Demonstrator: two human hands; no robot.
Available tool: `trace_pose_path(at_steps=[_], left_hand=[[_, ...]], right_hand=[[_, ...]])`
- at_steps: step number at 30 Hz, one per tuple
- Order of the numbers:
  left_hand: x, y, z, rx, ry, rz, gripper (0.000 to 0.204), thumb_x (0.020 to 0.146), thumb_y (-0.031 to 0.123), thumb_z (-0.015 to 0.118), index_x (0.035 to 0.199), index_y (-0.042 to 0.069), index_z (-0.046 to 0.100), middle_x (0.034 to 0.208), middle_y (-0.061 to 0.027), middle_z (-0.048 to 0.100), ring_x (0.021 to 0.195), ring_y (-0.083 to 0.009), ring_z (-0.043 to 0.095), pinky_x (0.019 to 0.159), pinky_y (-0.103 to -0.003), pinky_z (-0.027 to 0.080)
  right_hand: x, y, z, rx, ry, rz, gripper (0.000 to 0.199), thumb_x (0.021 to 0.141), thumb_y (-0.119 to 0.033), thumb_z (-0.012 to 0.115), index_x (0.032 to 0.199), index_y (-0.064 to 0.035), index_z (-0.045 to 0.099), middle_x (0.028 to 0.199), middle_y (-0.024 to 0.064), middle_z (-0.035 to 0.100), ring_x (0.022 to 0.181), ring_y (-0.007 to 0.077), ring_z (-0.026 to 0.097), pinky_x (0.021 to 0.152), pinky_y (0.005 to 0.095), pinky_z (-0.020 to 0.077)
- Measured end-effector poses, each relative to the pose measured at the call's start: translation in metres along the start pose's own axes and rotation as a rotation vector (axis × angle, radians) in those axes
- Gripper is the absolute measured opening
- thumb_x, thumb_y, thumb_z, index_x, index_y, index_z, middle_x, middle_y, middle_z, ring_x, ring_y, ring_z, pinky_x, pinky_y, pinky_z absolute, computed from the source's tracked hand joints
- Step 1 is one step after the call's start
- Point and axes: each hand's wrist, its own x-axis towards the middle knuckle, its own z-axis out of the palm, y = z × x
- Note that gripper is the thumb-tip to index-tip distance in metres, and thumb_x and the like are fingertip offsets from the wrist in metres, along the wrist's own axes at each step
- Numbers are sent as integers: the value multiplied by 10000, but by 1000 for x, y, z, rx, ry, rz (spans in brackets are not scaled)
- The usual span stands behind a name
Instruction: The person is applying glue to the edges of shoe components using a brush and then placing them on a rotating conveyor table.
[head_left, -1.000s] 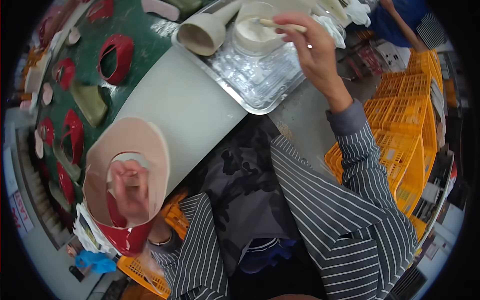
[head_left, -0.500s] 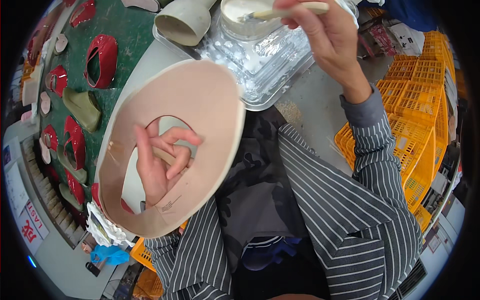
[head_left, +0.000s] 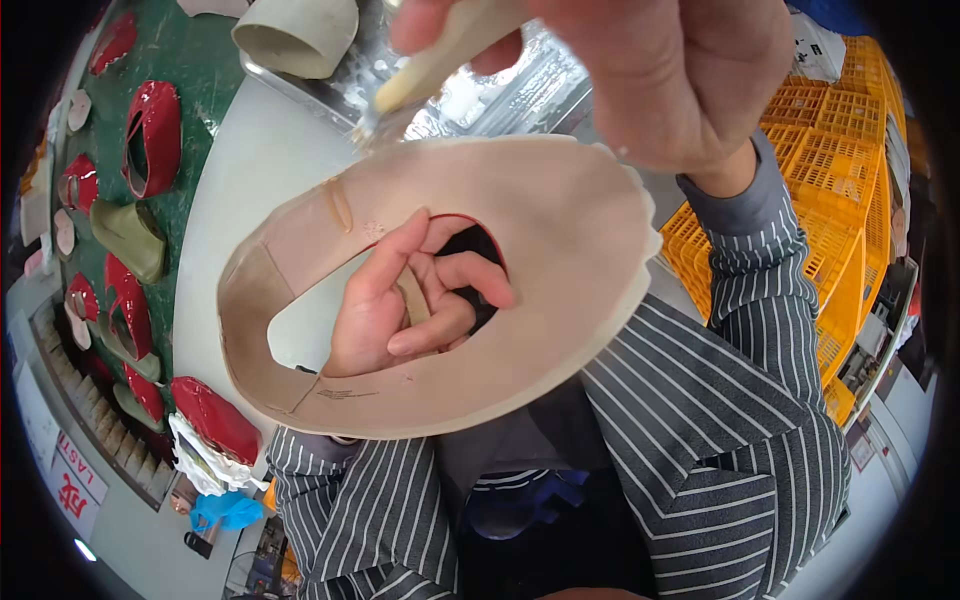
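My left hand (head_left: 405, 300) reaches through the opening of a shoe upper (head_left: 560, 300), beige lining side up, with a red edge at the hole, and holds it raised close to the camera. My right hand (head_left: 660, 70) grips a pale-handled brush (head_left: 440, 65) just above the upper's far edge, the bristle end near the rim. Both forearms wear striped sleeves.
A metal tray (head_left: 520, 80) lies on the white bench top (head_left: 250, 180) behind the upper, next to a grey-beige shoe piece (head_left: 295, 35). Red and olive shoe uppers (head_left: 150, 135) sit on a green surface at left. Yellow crates (head_left: 830, 200) stack at right.
My left hand has lifted the upper much closer to the camera. My right hand has brought the brush from the tray down to the upper's far edge.
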Motion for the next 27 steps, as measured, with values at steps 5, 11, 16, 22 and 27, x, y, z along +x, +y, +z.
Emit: trace_pose_path(at_steps=[5, 11, 16, 22, 27], left_hand=[[11, -9, -2, -105, -53, -67, 422, 1010, 379, 265, 1264, 136, 499, 995, -199, 648, 360, -34, 282, 384, -186, 333], [8, -6, 0, 40, -6, -88, 438, 1000, 411, 286, 1259, 122, 490, 1016, -203, 639, 366, -42, 284, 396, -195, 349], [8, -5, 2, 85, 35, -78, 453, 999, 422, 280, 1265, 114, 480, 1003, -197, 637, 368, -44, 292, 399, -202, 350], [7, -5, 4, 98, 61, -53, 474, 998, 428, 276, 1292, 97, 445, 976, -181, 631, 368, -44, 294, 402, -199, 359], [2, -7, 8, 203, 174, 12, 482, 1001, 406, 267, 1323, 84, 425, 937, -168, 621, 369, -37, 291, 402, -198, 390]], right_hand=[[7, 4, 22, -58, -34, -102, 183, 892, -180, 613, 926, -8, 560, 801, 72, 589, 603, 139, 559, 532, 223, 453], [4, 11, 37, -100, -72, -131, 186, 866, -172, 640, 913, -13, 557, 785, 79, 580, 593, 158, 560, 520, 232, 448], [-1, 4, 24, -114, -86, -93, 192, 849, -167, 658, 905, -16, 554, 774, 84, 575, 587, 170, 560, 512, 238, 444], [-20, -2, 15, -47, -35, 107, 200, 799, -183, 689, 869, -61, 547, 758, 72, 567, 602, 231, 562, 504, 286, 448], [-29, -8, 1, -89, -192, 254, 196, 832, -236, 665, 881, -85, 551, 754, 55, 572, 638, 243, 588, 537, 308, 467]])
